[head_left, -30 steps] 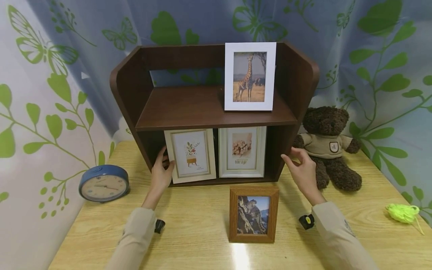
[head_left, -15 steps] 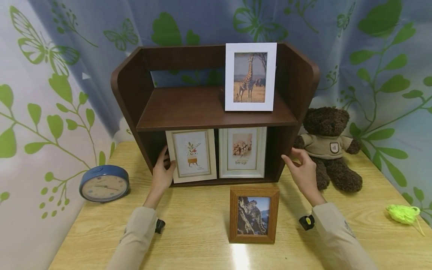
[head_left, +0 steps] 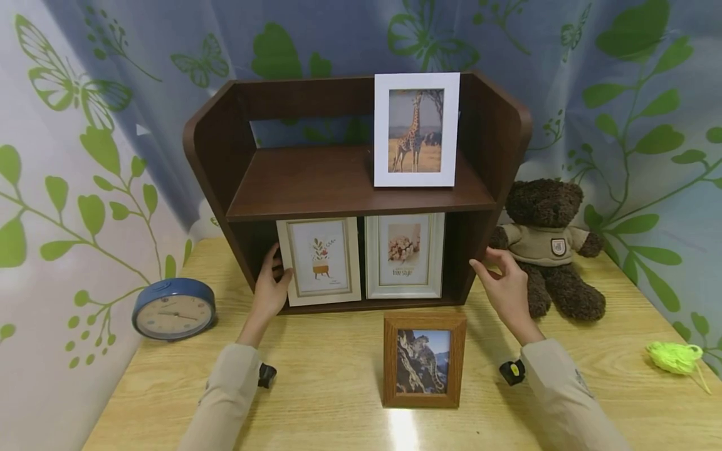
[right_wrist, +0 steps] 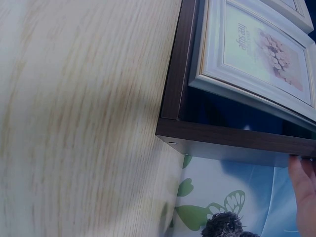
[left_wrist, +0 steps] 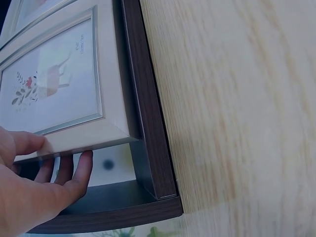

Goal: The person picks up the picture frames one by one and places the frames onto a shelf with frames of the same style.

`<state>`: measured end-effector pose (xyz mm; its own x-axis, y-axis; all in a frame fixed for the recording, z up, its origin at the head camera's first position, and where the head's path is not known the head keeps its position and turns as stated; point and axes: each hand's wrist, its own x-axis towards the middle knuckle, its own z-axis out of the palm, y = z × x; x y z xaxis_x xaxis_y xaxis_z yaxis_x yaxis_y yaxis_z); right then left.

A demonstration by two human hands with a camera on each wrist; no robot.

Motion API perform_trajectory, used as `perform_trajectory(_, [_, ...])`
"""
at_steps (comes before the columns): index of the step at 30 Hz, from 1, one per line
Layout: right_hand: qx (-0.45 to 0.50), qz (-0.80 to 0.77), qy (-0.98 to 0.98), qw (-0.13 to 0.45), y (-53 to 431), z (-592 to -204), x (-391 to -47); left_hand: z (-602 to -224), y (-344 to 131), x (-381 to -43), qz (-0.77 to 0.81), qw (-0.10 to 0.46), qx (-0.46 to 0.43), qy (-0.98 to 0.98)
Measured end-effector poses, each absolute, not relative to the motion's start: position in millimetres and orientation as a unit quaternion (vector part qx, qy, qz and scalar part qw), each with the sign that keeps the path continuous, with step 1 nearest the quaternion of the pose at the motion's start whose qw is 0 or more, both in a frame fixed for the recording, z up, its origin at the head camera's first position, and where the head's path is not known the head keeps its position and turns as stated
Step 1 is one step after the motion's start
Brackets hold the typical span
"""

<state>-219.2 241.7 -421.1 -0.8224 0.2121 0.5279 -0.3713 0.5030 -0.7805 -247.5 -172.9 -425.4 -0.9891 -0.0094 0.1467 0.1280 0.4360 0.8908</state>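
Note:
A cream picture frame point(head_left: 321, 260) with a flowerpot print leans slightly askew in the lower left of a dark brown bookshelf point(head_left: 361, 181). My left hand point(head_left: 272, 288) pinches this frame's left edge; in the left wrist view the thumb lies on its front and the fingers curl behind. Beside it stands a pale frame point(head_left: 404, 291) reading "free style". My right hand point(head_left: 504, 285) grips the front edge of the bookshelf's right side panel. In the right wrist view only part of that hand point(right_wrist: 306, 192) shows, against the panel.
A white giraffe frame point(head_left: 416, 180) stands on the upper shelf. In front of the bookshelf, a brown wooden frame point(head_left: 424, 401) with a leopard picture stands on the table point(head_left: 327, 382). A blue clock point(head_left: 173, 308) sits left; a teddy bear point(head_left: 547, 244) and green yarn point(head_left: 674, 357) lie right.
The cream frame has turned very slightly and sits a little straighter. Both hands keep their places, and the other things have not moved.

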Motion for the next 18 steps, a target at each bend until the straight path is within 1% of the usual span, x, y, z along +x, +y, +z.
perform_trajectory(14, [0.050,0.503,-0.808,0.304,240.1,-421.5,-219.5,-423.3,-173.0,-247.2,-0.517,0.060,-0.034,-0.853])
perform_trajectory(18, [0.046,0.499,-0.809,0.306,234.8,-413.9,-214.6,-424.9,-173.1,-247.4,-0.509,0.065,-0.035,-0.857])
